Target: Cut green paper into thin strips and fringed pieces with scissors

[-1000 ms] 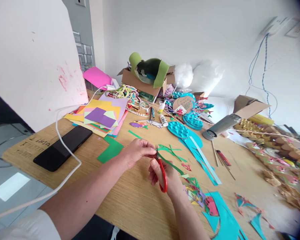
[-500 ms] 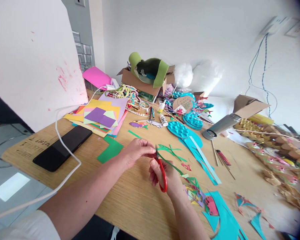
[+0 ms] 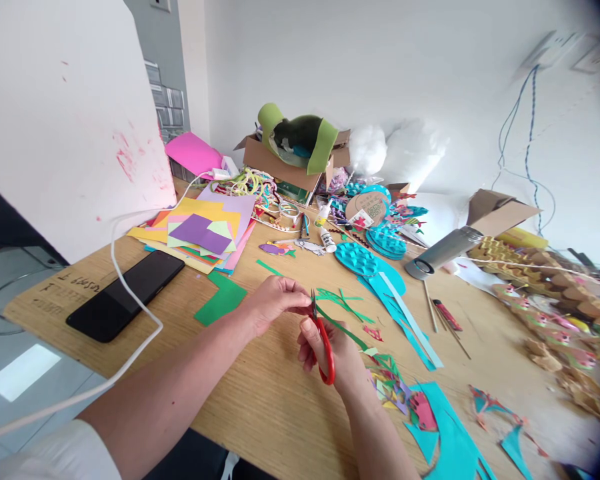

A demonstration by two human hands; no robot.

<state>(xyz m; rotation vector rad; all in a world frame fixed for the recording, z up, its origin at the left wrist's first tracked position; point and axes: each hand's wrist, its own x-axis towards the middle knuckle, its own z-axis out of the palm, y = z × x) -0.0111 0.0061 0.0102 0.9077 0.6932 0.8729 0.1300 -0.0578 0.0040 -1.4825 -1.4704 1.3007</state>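
The right hand [image 3: 343, 357] is wrapped around red-handled scissors [image 3: 329, 353], whose long axis runs from the handles at about six o'clock to the blade tips near twelve. The left hand [image 3: 273, 307] lies at ten o'clock from the right; its thumb and finger are drawn together in a pinch, seemingly on the end of a narrow green paper strip [image 3: 353, 335], though the contact itself is too small to make out.

The blades stand at three o'clock from the left hand, just beside its fingertips. From the blades the strip trails towards four o'clock, across its right-hand neighbour's knuckles, so the right hand is nearer its length. Green paper snips [image 3: 345, 303] lie at three o'clock from the blades on the desk [image 3: 265, 400]; a green paper offcut [image 3: 225, 300] sits at nine from the left hand.
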